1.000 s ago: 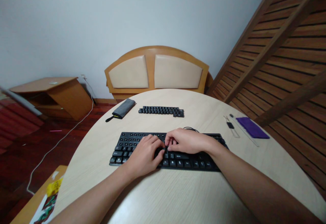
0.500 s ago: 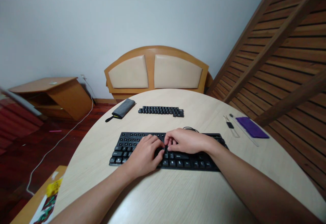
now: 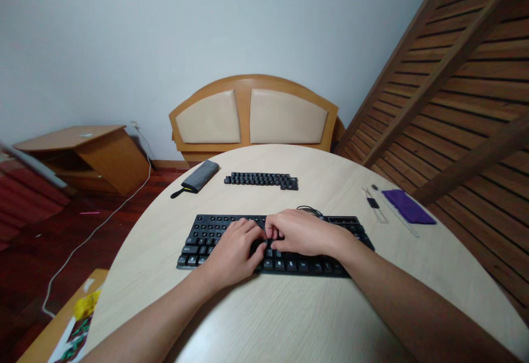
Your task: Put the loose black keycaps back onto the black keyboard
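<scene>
A black keyboard [image 3: 285,265] lies near the front of the table, and the upper left rows lack their keycaps, showing small bare sockets. Over its middle, my left hand [image 3: 238,250] is closed, thumb and forefinger bent toward one spot among the keys. Right against those fingertips, my right hand [image 3: 300,232] is curled down on the keys with its fingers drawn in. Whatever lies between the fingers is hidden. Beyond the keyboard, loose black keycaps [image 3: 261,179] are set out in tight rows. A black cable [image 3: 309,209] is bunched behind the keyboard.
A grey pouch [image 3: 201,176] lies at the table's left. Toward the right edge are a wire keycap puller [image 3: 374,204], a thin brush [image 3: 397,212] and a purple cloth [image 3: 409,206]. A padded headboard [image 3: 253,115] stands behind the round table [image 3: 330,319].
My right hand has rolled slightly and its wrist has dropped toward me, uncovering more of the keyboard's upper right. My left hand stays almost where it was.
</scene>
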`<action>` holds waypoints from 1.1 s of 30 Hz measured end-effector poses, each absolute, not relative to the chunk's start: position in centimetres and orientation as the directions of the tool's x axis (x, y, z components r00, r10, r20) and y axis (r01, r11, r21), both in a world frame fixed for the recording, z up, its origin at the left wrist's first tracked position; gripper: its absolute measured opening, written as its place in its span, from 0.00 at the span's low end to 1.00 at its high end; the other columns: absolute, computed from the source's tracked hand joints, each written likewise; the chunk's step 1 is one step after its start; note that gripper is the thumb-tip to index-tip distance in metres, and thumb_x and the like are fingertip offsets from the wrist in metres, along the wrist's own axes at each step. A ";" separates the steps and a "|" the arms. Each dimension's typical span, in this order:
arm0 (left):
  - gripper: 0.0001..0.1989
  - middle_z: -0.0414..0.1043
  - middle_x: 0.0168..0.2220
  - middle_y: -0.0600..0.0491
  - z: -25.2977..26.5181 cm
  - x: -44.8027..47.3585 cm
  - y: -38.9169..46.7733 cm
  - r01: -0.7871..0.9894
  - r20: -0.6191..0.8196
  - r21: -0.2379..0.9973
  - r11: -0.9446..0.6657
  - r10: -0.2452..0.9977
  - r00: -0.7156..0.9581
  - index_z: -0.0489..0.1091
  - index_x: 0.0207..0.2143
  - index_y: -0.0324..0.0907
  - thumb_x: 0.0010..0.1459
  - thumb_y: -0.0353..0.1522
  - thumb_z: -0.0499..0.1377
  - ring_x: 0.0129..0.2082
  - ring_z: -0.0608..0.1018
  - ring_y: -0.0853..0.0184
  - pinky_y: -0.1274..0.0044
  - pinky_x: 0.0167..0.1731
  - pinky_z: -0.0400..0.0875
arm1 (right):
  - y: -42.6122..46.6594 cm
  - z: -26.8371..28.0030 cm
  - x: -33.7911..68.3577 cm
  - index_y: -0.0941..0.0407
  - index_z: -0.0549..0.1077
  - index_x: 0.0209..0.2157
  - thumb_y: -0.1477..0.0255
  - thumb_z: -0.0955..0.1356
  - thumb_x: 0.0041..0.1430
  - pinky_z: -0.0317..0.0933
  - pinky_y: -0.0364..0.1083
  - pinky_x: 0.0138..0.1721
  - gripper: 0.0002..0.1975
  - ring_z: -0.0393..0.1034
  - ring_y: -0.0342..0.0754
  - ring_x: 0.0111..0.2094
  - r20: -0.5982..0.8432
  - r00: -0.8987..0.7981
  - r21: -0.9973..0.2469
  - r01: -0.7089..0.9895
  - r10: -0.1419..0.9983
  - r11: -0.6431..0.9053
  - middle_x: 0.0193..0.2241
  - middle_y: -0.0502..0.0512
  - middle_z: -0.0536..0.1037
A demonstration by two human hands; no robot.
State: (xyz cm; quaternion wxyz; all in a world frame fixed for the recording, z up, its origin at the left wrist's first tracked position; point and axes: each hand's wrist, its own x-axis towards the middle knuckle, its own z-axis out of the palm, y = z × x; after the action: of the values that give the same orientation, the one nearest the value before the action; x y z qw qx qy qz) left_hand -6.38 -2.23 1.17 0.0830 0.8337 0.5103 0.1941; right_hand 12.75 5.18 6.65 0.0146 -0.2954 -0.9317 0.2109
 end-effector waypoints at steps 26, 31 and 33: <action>0.05 0.72 0.38 0.50 1.3 -6.3 -2.3 0.816 0.247 0.344 -0.465 0.883 0.399 0.70 0.39 0.43 0.63 0.31 0.55 0.41 0.71 0.58 0.66 0.42 0.65 | 4.4 7.1 12.2 0.52 0.80 0.28 0.70 0.68 0.52 0.57 0.44 0.30 0.07 0.75 0.50 0.30 -0.134 -0.766 -0.219 0.642 0.629 0.735 0.27 0.53 0.82; 0.04 0.72 0.38 0.50 1.3 -6.2 -2.3 0.820 0.238 0.341 -0.460 0.886 0.398 0.69 0.39 0.43 0.63 0.30 0.55 0.41 0.71 0.58 0.66 0.43 0.66 | 4.2 7.0 12.1 0.54 0.80 0.28 0.70 0.68 0.52 0.55 0.44 0.28 0.07 0.75 0.51 0.30 -0.118 -0.783 -0.152 0.622 0.611 0.768 0.26 0.55 0.81; 0.04 0.72 0.38 0.50 1.2 -6.2 -2.3 0.819 0.238 0.344 -0.460 0.886 0.398 0.69 0.39 0.43 0.63 0.30 0.55 0.41 0.71 0.58 0.66 0.43 0.65 | 4.2 7.0 12.0 0.54 0.80 0.28 0.70 0.68 0.53 0.54 0.44 0.28 0.07 0.75 0.51 0.30 -0.119 -0.778 -0.140 0.628 0.616 0.766 0.25 0.55 0.81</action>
State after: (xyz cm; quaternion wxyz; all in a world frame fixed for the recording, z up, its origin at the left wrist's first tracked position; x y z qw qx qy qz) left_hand -6.20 -2.28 1.22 0.0860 0.8315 0.5126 0.1960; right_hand 12.02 4.16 6.96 -0.0330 -0.3313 -0.9390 0.0864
